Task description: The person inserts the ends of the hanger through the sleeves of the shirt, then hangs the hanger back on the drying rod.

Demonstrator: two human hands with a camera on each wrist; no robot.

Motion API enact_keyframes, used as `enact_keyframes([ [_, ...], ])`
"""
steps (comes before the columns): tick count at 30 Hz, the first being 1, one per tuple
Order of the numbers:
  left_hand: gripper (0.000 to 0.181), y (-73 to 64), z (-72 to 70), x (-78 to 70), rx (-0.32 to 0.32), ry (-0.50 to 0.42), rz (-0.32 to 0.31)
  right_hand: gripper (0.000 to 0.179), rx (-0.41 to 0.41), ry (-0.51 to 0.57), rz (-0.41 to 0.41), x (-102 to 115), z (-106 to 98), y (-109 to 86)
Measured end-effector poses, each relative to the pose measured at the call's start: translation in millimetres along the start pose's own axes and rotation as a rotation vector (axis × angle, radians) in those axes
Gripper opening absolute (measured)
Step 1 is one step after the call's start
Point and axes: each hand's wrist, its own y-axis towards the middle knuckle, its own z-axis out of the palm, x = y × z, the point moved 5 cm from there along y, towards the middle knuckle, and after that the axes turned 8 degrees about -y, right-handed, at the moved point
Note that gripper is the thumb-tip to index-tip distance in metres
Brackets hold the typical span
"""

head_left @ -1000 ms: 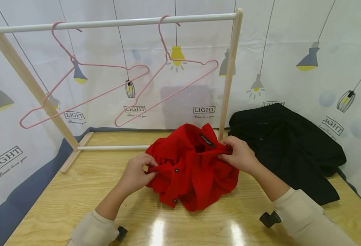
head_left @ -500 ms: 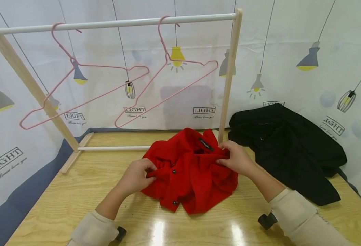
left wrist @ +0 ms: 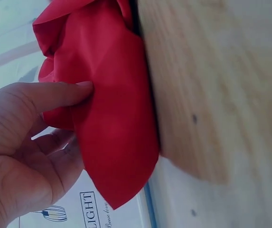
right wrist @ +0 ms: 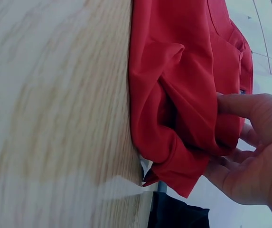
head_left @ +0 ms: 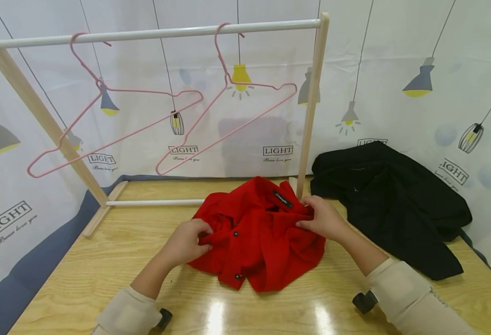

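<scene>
Shirt (head_left: 254, 237), red, crumpled, at middle of table (head_left: 82, 279); pinched on one side by left hand (head_left: 185, 239), on the other by right hand (head_left: 326, 217); unhung. Black garment (head_left: 392, 204): heaped toward far right corner, untouched. Rack (head_left: 153, 34): near back edge; two hangers (head_left: 227, 77), both bare.

L fingers (left wrist: 68, 164) + R fingers (right wrist: 221, 175) in pinch pose, forearms (head_left: 151, 277) fwd, well apart.

The left hand (head_left: 185, 241) and right hand (head_left: 326, 218) sit slightly lower; the red garment (head_left: 266, 244) is now flatter and wider.
</scene>
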Motion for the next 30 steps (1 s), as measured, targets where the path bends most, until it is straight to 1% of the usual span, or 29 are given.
enact_keyframes([
  [3,0.020,0.7,-2.2,-2.0,0.012,0.015,0.003,0.038,-0.007,-0.018,-0.004,-1,-1,-0.5],
  [9,0.023,1.0,-8.5,-6.6,0.029,0.029,-0.029,0.042,-0.011,-0.025,0.013,0,-4,-5.1],
  [13,0.024,-0.1,-14.3,-10.2,0.030,0.038,-0.053,0.045,0.016,-0.006,0.072,0,-7,-9.3],
  [15,0.024,-0.5,-18.1,-12.6,0.026,0.051,-0.064,0.046,0.015,-0.004,0.102,2,-11,-11.9],
  [17,0.023,-0.6,-23.4,-16.2,0.018,0.060,-0.079,0.046,-0.010,-0.010,0.125,4,-16,-14.9],
  [20,0.024,0.9,-31.7,-22.1,0.003,0.073,-0.095,0.042,-0.079,-0.027,0.154,9,-24,-20.2],
  [23,0.024,6.1,-38.7,-28.8,-0.018,0.078,-0.087,0.036,-0.130,-0.013,0.201,12,-28,-26.2],
  [25,0.024,12.2,-41.4,-32.7,-0.026,0.079,-0.077,0.033,-0.142,0.010,0.246,12,-30,-29.9],
  [28,0.022,26.0,-41.9,-36.0,-0.034,0.065,-0.059,0.035,-0.127,0.048,0.330,12,-29,-34.0],
  [30,0.023,37.3,-40.4,-36.9,-0.034,0.042,-0.059,0.039,-0.101,0.083,0.380,9,-27,-35.3],
])
